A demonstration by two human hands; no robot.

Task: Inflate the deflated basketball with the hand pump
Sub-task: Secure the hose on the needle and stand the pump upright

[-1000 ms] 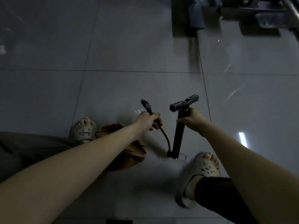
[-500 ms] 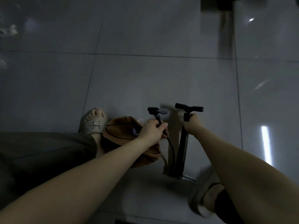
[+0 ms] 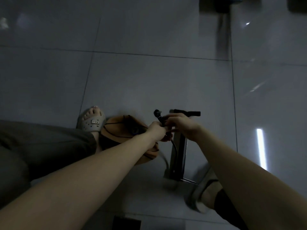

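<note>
A black hand pump stands upright on the grey tiled floor, its T-handle at the top. Its thin black hose curves up to a nozzle head. My left hand grips the hose just below the nozzle. My right hand has left the pump shaft and pinches the hose end beside the left hand. The deflated orange basketball lies crumpled on the floor under my left forearm, partly hidden.
My left foot in a grey clog sits beside the ball. My right foot in a clog is close to the pump's foot plate. Dark furniture legs stand at the far top right. A dark object lies at the bottom edge.
My right hand let go of the pump shaft and moved left onto the hose end next to my left hand. The view tipped further down and closer.
</note>
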